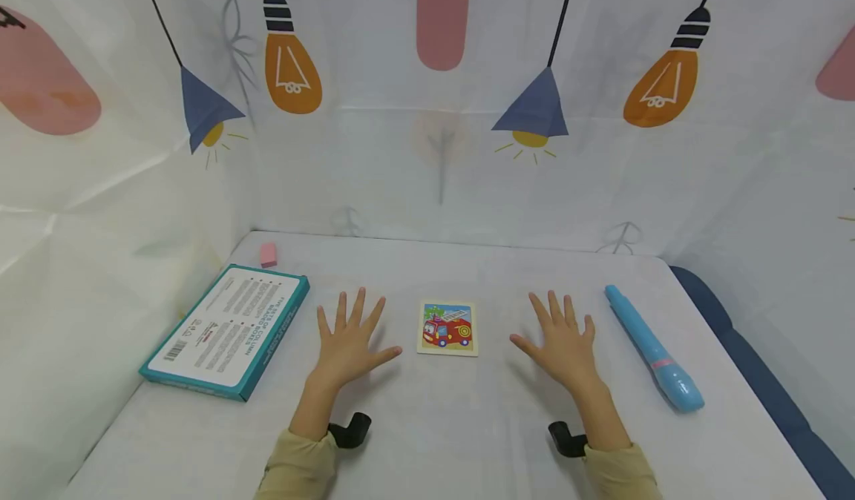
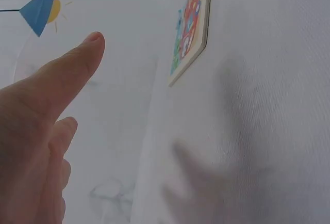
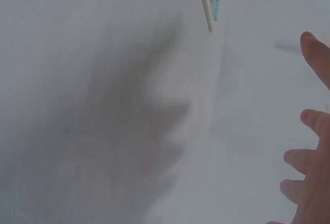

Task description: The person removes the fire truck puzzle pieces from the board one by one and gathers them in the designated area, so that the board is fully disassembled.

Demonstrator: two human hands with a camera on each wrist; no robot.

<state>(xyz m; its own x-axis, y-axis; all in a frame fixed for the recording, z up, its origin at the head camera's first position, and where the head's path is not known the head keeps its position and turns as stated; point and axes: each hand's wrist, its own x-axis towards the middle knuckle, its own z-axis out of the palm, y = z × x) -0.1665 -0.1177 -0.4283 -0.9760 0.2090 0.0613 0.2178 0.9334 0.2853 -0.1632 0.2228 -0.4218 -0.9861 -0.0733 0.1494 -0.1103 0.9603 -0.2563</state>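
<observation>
A small square wooden picture puzzle with a red fire truck (image 1: 447, 329) lies flat at the middle of the white table. To its left, my left hand (image 1: 347, 350) is held over the table with fingers straight and spread, its thumb pointing toward the puzzle. My right hand (image 1: 562, 346) hovers on the other side, fingers likewise spread, holding nothing. Both hands cast shadows on the cloth below them. In the left wrist view the puzzle (image 2: 190, 30) stands beyond the thumb; only a corner of the puzzle (image 3: 207, 2) enters the right wrist view.
A teal-edged flat box (image 1: 230, 329) printed with text lies at the left, with a pink eraser-like block (image 1: 268, 254) behind it. On the right is a light-blue pen-shaped object (image 1: 653, 352) with a pink band. White lamp-patterned curtain (image 1: 374, 173) surrounds the table; a dark blue chair edge (image 1: 755, 366) shows right.
</observation>
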